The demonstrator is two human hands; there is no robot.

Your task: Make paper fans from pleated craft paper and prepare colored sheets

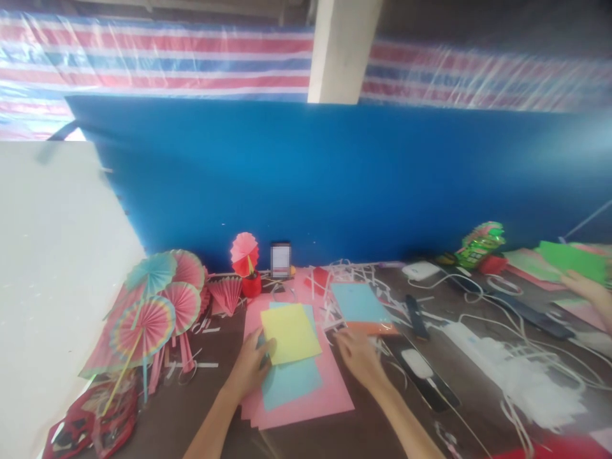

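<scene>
My left hand (251, 366) grips the left edge of a square yellow sheet of paper (292, 333), thumb on top. Beneath it, light blue paper (297, 384) lies over larger pink sheets (325, 408) on the table. My right hand (359, 358) is just right of the pink sheets, its fingers loosely bent and blurred, with no object visible in them. It is nearest to a clear packet of light blue paper (361, 303) with an orange lower edge; whether the fingertips touch the packet I cannot tell.
Folded paper fans (143, 331) stand at the left. A red pot (252, 285) holds a pink paper fan. A phone (280, 260) leans at the back. White cables, a power strip (473, 347) and paper strips spread rightward. Another person's hand (586, 287) touches green paper (571, 260).
</scene>
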